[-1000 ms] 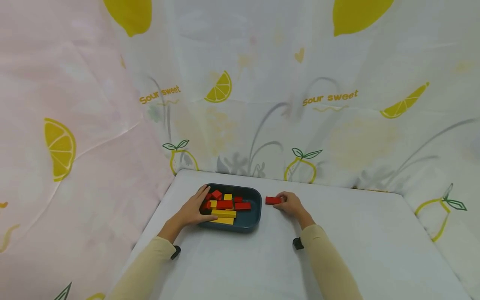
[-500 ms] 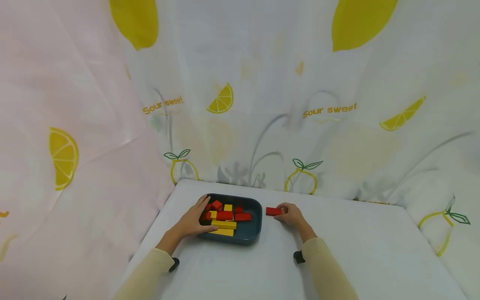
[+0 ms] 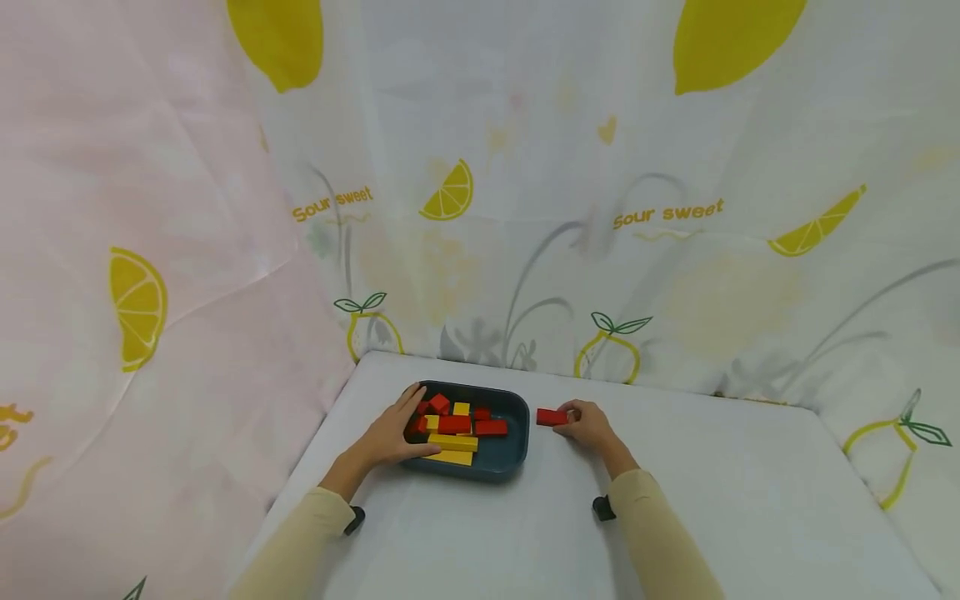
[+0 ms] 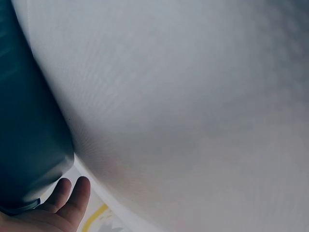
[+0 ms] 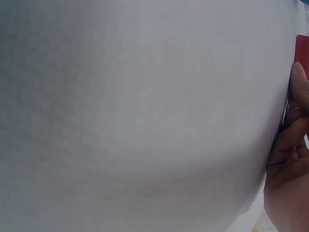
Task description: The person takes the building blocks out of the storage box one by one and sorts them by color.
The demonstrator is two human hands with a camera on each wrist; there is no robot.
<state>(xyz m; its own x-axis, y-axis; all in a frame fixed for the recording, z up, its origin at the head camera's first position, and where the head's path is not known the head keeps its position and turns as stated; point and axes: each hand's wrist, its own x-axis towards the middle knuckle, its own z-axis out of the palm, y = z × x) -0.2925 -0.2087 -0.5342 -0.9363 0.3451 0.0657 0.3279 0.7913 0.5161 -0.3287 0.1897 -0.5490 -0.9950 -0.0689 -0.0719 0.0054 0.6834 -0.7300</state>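
A dark blue-grey tray [image 3: 506,475] sits on the white table, holding several red and yellow blocks. My left hand [image 3: 386,435] lies across the tray's left end, its fingers spread toward the far corner and its thumb reaching over the near side by a long yellow block [image 3: 453,442]. In the left wrist view, two fairly straight fingers [image 4: 77,198] show beside the tray wall. Right of the tray, my right hand [image 3: 591,425] pinches a red block [image 3: 551,417] by its right end, low at the table. The right wrist view catches only part of that red block [image 5: 302,55].
More red blocks [image 3: 491,427] lie in the tray beside yellow ones. A lemon-print cloth [image 3: 480,250] hangs behind the table [image 3: 720,492] and along its left side. Dark wrist devices [image 3: 603,508] sit by both sleeves.
The head view shifts slightly between frames. Against the tray and table, both hands and the red block look the same as before.
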